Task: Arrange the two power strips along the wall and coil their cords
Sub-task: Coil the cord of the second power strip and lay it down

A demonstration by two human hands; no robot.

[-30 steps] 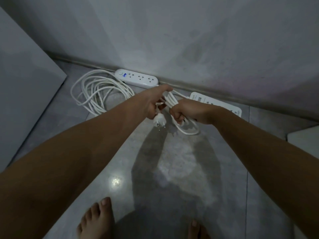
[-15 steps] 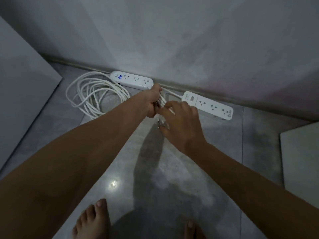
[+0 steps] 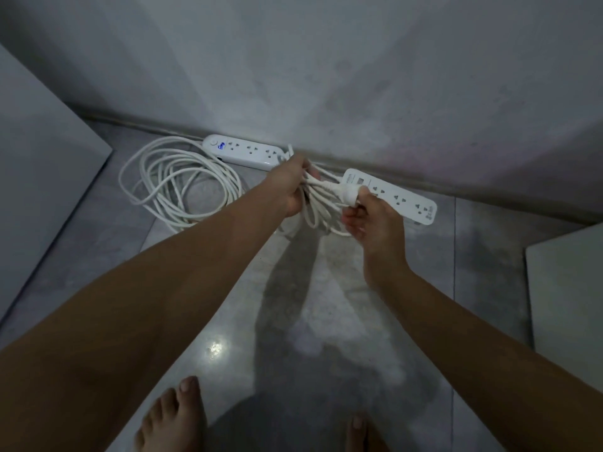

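Against wall (image 3: 326, 76), two power strips (image 3: 243, 151) (image 3: 396, 195), two cords (image 3: 176, 177) (image 3: 318, 210)

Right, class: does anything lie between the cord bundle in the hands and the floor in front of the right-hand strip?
Nothing visible does. The left hand grips the cord bundle, the right hand pinches its plug, and the floor below shows only shadow. The other coil lies further left, apart.

Two strips: left strip (image 3: 243, 151) at eleven o'clock, right strip (image 3: 396, 197) at one o'clock. Two cords: floor cord (image 3: 169, 181) at ten, held cord (image 3: 321, 210) at twelve. One plug (image 3: 350, 194). Two hands: left hand (image 3: 292, 187), right hand (image 3: 370, 220). Two feet: left foot (image 3: 173, 415), right foot (image 3: 362, 435), at six. Two panels: left panel (image 3: 42, 158) at nine, right panel (image 3: 567, 288) at three.
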